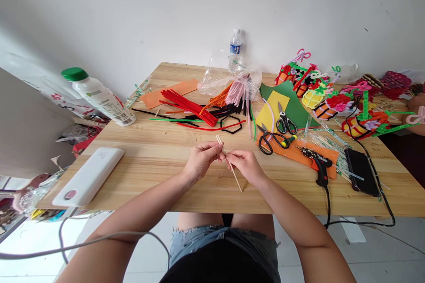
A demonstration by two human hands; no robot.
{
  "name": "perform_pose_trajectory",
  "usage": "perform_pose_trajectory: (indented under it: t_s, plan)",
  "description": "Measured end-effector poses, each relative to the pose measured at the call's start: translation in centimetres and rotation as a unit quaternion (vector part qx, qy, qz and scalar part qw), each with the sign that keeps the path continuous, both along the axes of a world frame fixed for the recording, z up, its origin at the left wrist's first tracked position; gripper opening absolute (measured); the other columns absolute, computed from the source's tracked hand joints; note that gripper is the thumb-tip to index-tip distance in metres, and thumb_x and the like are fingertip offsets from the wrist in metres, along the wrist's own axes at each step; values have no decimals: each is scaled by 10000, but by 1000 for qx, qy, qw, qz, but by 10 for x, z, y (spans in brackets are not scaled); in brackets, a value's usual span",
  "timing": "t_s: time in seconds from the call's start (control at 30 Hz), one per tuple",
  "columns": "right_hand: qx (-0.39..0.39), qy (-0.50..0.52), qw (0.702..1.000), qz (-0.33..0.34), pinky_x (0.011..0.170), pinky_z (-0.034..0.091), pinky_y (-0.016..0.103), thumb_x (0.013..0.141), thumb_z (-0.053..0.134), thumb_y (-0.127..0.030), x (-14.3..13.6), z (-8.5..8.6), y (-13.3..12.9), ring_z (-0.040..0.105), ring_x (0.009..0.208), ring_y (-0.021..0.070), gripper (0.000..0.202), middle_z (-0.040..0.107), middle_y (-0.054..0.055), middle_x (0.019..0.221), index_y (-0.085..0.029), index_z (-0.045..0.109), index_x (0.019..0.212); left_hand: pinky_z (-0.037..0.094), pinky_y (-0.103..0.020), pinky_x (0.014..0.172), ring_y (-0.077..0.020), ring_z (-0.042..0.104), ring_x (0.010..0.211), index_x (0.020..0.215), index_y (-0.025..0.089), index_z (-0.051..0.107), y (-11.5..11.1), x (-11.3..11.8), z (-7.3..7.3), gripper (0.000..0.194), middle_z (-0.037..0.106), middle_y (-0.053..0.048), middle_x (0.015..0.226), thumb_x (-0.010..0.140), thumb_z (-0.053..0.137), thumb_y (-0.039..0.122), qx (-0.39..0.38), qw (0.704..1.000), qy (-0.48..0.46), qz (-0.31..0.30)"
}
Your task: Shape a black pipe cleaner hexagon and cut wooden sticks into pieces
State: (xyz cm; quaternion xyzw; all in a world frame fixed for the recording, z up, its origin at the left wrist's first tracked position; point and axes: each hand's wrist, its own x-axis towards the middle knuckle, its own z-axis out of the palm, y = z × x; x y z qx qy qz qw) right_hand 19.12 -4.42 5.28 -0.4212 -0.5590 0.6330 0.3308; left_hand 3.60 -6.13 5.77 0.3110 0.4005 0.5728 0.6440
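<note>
Between both hands, over the near middle of the table, is a pair of thin pale wooden chopsticks (237,179), slanting down toward me with the two tips side by side at the top. My left hand (203,159) pinches them near the upper end. Fingers of my right hand (245,164) close on them just below. Beyond the hands lie a bundle of red pipe cleaners (191,105), a black pipe cleaner bent into a hexagon (232,130), and pink pipe cleaners (239,90). Black-handled scissors (270,140) rest to the right.
A hot glue gun (320,166) with a trailing cord and a phone (360,171) lie at right. Decorated pipe-cleaner baskets (332,104) line the back right. On the left stand a white power bank (91,176) and a green-capped bottle (102,99). A water bottle (235,48) stands behind.
</note>
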Motion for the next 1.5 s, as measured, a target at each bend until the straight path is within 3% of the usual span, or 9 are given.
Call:
perform_pose_trajectory:
  t_s: [0.8,1.5]
  plan:
    - [-19,27,999,15,523,390,247,725,632,-350,-2,0,0,493,521,100,194,611,-4,644,-171,702,701,427,-258,531,-117,565,501,683,121,661,0,-1,-2,220,638,-25,535,652,766,312,6,1000,18,-6]
    - [-49,50,998,2,459,341,231,694,625,-320,-4,4,-1,442,487,78,175,526,-18,597,-152,667,669,446,-245,553,-114,581,536,686,123,671,-1,0,-2,194,654,-33,564,701,743,303,35,999,14,-11]
